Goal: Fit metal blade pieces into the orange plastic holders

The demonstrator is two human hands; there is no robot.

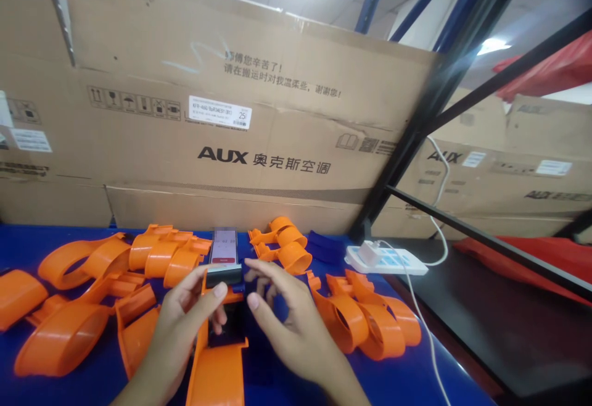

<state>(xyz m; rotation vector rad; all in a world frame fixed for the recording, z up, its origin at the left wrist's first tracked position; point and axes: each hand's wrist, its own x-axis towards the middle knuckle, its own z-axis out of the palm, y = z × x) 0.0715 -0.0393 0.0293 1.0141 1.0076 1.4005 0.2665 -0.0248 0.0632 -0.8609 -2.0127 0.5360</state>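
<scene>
My left hand point(187, 316) grips an orange plastic tape dispenser point(217, 369) by its upper end. The thumb lies against a black bar point(224, 277) with a pale edge along its top. Below that, the dispenser's wide orange curved part hangs toward the bottom of the head view. Just to the right is my right hand point(289, 319), its fingers apart and slightly bent, with nothing visible in it. Its fingertips come close to the bar's right end; whether they touch cannot be told. A phone point(224, 246) with a lit screen stands right behind the bar.
Several orange looped pieces lie left point(65, 338) and right point(361, 319) on the blue surface point(277, 387), with more point(282, 245) behind. At the right are a white power strip point(388, 259) and cable. Large cardboard boxes point(231, 190) and a black metal frame point(411, 122) rise behind.
</scene>
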